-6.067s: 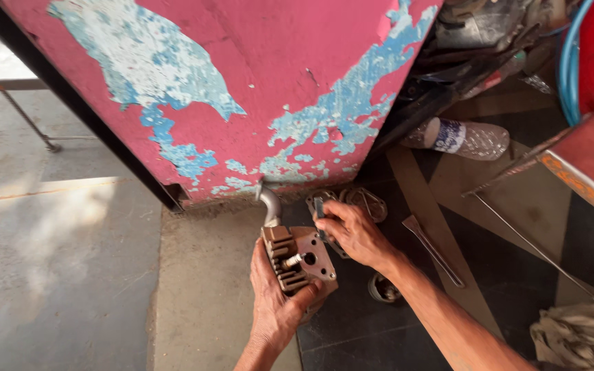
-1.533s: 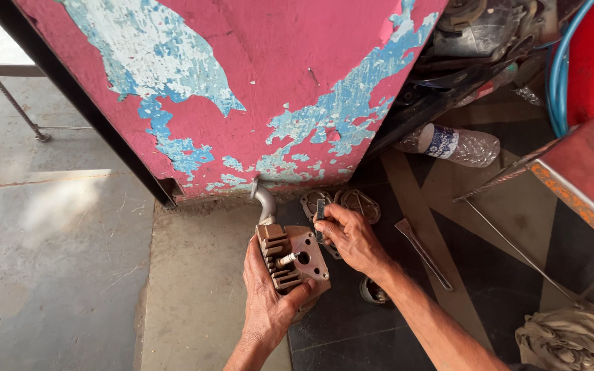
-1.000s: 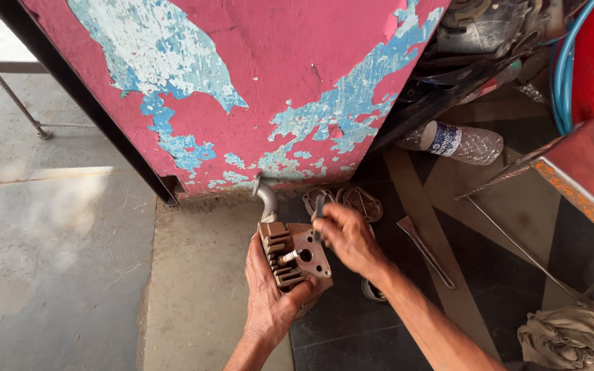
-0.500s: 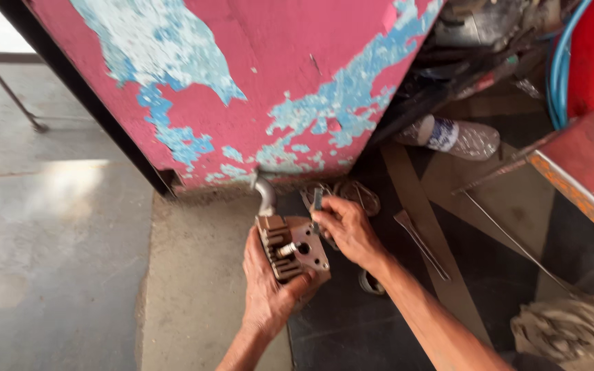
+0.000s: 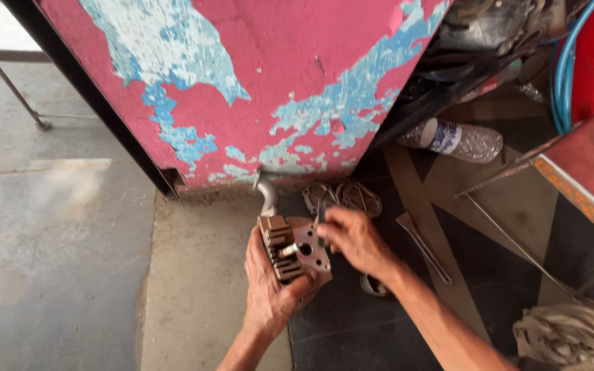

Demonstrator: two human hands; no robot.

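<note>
My left hand (image 5: 269, 292) grips a finned metal engine part (image 5: 293, 249) from below, holding it above the floor. A curved grey pipe (image 5: 267, 196) sticks up from its far end. My right hand (image 5: 357, 240) is closed on a thin dark tool (image 5: 321, 217) pressed against the part's flat flanged face, beside a short stud and a round hole. Two oval metal gaskets (image 5: 344, 197) lie on the dark floor just beyond my right hand.
A peeling pink and blue panel (image 5: 256, 89) rises just ahead. A plastic bottle (image 5: 458, 139), a flat metal tool (image 5: 423, 246), a ring (image 5: 374, 286), a red metal stand (image 5: 586, 172), a blue hose (image 5: 564, 69) and crumpled rags (image 5: 572, 336) lie to the right. Concrete floor (image 5: 49, 240) spreads left.
My right hand has shifted slightly on the part's face with the thin tool. The left hand keeps its hold on the part, and the camera has moved a little.
</note>
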